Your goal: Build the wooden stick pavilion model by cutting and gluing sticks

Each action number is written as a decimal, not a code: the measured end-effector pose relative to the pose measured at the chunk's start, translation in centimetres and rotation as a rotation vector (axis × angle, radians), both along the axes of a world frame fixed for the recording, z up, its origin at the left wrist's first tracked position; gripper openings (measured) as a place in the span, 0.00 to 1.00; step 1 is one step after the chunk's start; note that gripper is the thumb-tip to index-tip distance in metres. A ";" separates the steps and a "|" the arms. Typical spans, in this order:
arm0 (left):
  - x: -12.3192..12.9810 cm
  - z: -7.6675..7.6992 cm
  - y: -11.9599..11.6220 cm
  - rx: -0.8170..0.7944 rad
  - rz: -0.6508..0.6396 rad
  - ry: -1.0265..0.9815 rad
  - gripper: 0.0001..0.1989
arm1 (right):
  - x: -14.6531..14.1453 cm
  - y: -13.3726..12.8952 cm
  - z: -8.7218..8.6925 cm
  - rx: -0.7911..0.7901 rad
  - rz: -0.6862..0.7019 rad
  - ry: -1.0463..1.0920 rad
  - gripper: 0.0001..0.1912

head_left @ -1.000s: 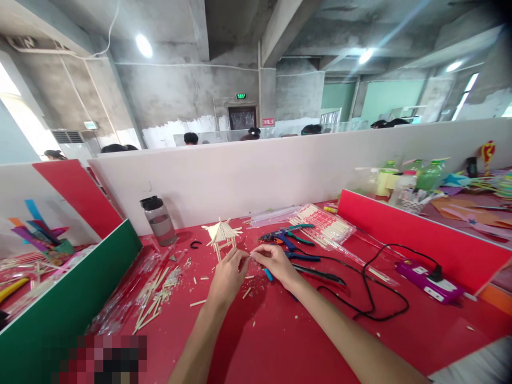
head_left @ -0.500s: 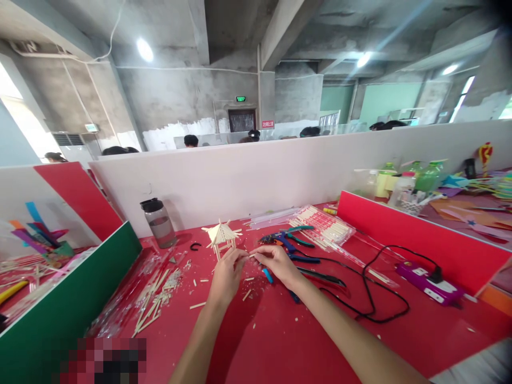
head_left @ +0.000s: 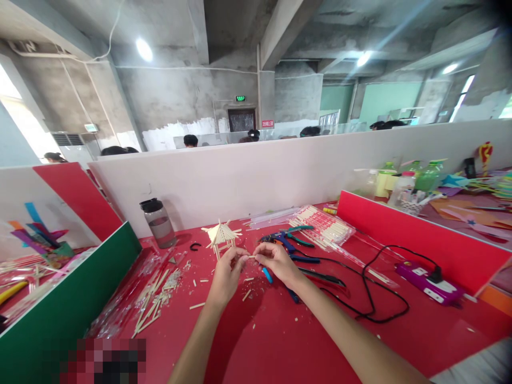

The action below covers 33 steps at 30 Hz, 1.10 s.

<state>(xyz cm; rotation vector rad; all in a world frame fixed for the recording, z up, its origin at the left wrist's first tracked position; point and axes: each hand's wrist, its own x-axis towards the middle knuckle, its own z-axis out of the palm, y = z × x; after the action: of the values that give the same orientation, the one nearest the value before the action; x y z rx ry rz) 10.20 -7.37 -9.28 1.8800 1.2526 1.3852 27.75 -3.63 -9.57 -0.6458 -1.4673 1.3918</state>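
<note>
Between my two hands is a short pale wooden stick (head_left: 252, 257), pinched at either end by fingertips. My left hand (head_left: 229, 272) has thumb and fingers closed on its left end. The right end is in the pinch of my right hand (head_left: 276, 261). Just behind my left hand stands a small pavilion model (head_left: 222, 236) built of sticks, its lower part partly hidden by that hand. Pliers with green handles (head_left: 300, 234) and a blue-handled tool (head_left: 306, 259) lie beyond my right hand. A small blue piece (head_left: 267, 275) shows beside its wrist.
Loose sticks and scraps (head_left: 154, 304) lie at left near plastic wrapping. A water bottle (head_left: 158, 223) stands by the white partition (head_left: 224, 181). Packed sticks (head_left: 326, 226) lie back right. A black cable (head_left: 372, 298) runs to a purple power strip (head_left: 430, 284). Green (head_left: 76, 298) and red (head_left: 416, 234) dividers flank the table.
The fingers of both hands have shifted slightly around the short stick, with the left thumb now showing more. The model and tools stay where they were.
</note>
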 end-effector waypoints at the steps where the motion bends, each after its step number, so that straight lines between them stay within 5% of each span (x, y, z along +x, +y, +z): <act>1: 0.0 0.0 0.0 0.001 -0.006 0.001 0.10 | 0.0 0.0 0.0 0.004 -0.007 -0.004 0.15; 12: -0.4 0.5 -0.2 0.117 0.080 0.171 0.09 | -0.5 -0.4 -0.2 0.013 -0.022 -0.059 0.15; 33: 0.1 0.7 -0.4 0.050 0.054 0.105 0.07 | -0.5 0.1 -0.5 0.051 -0.017 -0.071 0.13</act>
<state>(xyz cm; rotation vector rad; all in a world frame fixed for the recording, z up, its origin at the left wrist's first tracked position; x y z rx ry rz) 10.32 -7.72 -8.57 1.9891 1.3399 1.3732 27.25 -3.55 -10.11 -0.6797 -1.5451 1.3257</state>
